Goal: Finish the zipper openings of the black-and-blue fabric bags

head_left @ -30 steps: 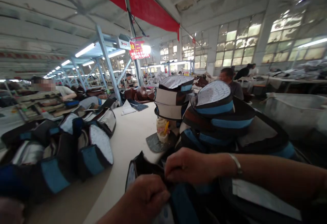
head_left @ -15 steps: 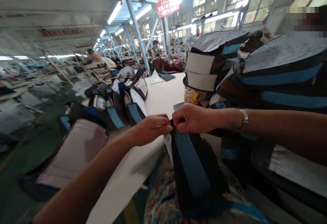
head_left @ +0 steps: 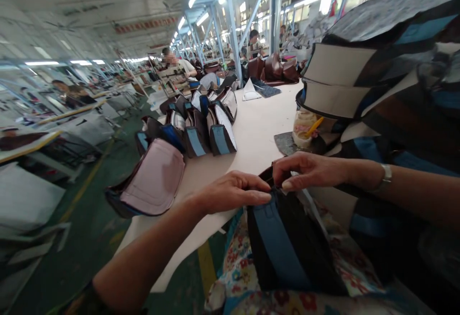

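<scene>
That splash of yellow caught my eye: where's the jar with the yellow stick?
In the head view, right of centre: the jar stands on a dark grey sheet, beyond the right hand, beside the stacked bags.

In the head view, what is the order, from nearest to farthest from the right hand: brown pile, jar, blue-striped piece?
1. Blue-striped piece: touching the right hand, below it.
2. Jar: just beyond the hand.
3. Brown pile: toward the far end of the table.

Pale table [head_left: 257,123], blue-striped bags [head_left: 196,141], dark slab [head_left: 283,144]
</scene>
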The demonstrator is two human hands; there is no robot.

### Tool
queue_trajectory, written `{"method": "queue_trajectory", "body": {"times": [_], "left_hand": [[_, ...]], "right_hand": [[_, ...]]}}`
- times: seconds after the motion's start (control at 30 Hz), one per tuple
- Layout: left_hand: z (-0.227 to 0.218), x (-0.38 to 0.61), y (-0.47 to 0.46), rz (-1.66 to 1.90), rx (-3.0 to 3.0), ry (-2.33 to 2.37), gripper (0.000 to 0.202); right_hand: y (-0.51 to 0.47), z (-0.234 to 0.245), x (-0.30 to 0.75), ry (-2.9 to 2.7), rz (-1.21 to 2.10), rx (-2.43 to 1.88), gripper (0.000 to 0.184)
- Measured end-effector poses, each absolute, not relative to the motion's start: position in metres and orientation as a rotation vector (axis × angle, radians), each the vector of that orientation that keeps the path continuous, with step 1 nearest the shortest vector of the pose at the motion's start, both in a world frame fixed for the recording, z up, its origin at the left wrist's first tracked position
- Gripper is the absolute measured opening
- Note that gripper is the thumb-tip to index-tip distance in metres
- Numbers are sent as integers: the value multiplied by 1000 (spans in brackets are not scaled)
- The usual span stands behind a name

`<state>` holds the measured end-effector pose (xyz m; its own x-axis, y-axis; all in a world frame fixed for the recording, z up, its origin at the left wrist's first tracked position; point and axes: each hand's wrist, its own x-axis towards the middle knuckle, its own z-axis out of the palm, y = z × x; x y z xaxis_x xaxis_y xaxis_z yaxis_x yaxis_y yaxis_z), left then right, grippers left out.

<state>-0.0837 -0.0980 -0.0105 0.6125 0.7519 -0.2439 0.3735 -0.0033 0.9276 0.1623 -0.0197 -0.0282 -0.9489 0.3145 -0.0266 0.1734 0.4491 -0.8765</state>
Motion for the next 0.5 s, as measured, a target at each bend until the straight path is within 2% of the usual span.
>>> {"method": "queue_trajectory", "body": {"times": [0.13, 0.5], "left_hand": [[-6, -65, -99, 421, 1754, 1012, 28], [-18, -42, -106, 558, 1563, 1180, 16]], "right_hand": [[-33, -27, 161, -2476, 1467, -377, 32], [-40, -25, 170, -2326, 1622, -501, 15]]}}
